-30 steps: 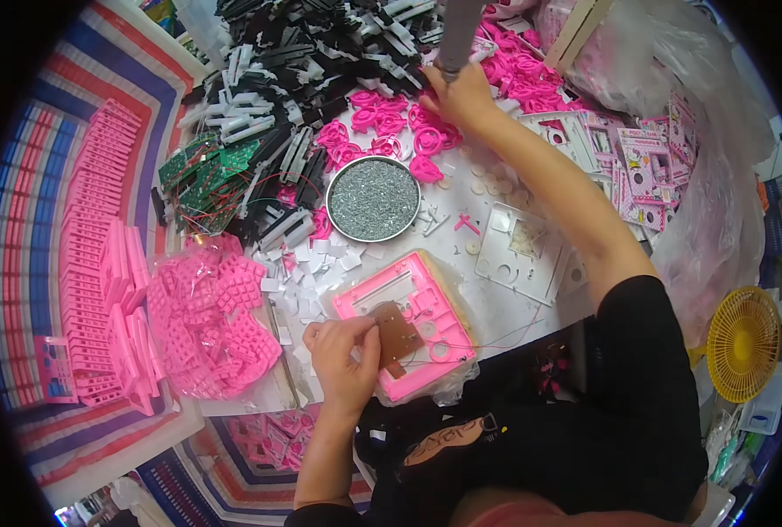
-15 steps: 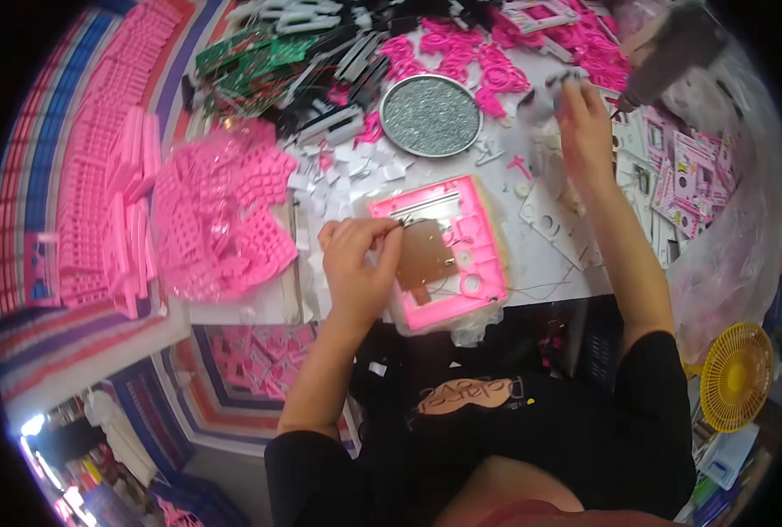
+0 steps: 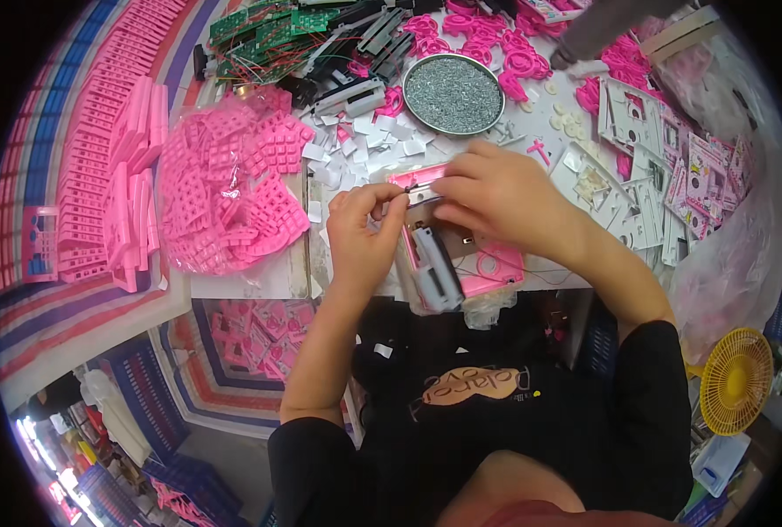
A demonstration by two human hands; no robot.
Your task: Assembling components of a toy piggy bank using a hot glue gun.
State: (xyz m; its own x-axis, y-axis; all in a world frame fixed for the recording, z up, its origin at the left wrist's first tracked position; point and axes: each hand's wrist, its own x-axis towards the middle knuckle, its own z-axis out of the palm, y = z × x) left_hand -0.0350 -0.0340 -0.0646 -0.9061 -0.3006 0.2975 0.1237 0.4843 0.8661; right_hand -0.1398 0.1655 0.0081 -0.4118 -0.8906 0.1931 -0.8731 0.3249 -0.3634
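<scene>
A pink plastic casing lies at the table's front edge on clear plastic wrap, part of its brown inside showing. Thumb and fingertips of my left hand are pinched at the casing's upper left, on a small dark piece I cannot make out. My right hand reaches over the casing's top, bent fingers at a silvery strip between both hands; whatever is under its fingers is hidden. Below the hands, a long grey-and-black part rests slanted across the casing's left side.
A round tray of small metal screws stands beyond the hands. Left are bagged pink key sheets and stacked pink casings. Green circuit boards lie behind; white panels lie right. A dark tool hangs overhead.
My right hand has come from the far right down to the casing. The grey-and-black part now lies across the casing. The hanging dark tool has swung away up and left.
</scene>
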